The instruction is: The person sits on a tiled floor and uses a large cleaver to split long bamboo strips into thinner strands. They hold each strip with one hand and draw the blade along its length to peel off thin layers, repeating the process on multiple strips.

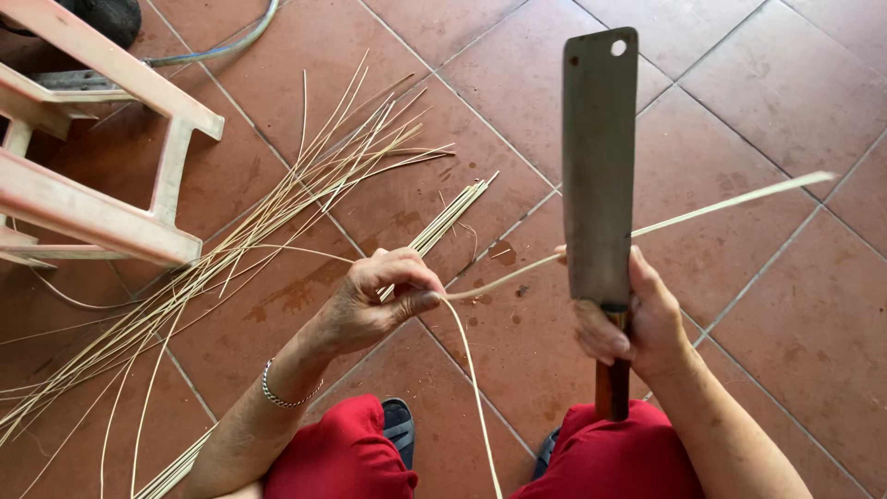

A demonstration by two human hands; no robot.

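Head view looks straight down on the person's right hand [637,319], which is closed tight around the wooden handle of a broad cleaver [599,166] held blade upward, its flat steel rising away from the fist. Just left of that fist, a thin pale cane strip [499,282] crosses the blade's lower part and runs on past it to the right, up and away over the tiles. The left hand [379,300] pinches the strip's near end between thumb and forefinger, fingers drawn together on it, and one split half curls down from that pinch toward the knees. The likeliest trouble is the blade wandering off the strip's centre line, which would give uneven halves or snap one short; a twist of the left-hand pinch would cause it. The right thumb sits close under the edge, so a sudden give in the cane could bring steel onto skin. Beyond the left hand, a fan of loose cane strips [231,249] lies on the red tiled floor [758,305], and farther left stands a pink plastic stool [102,185]; stray lengths underfoot could catch and tug the working strip.
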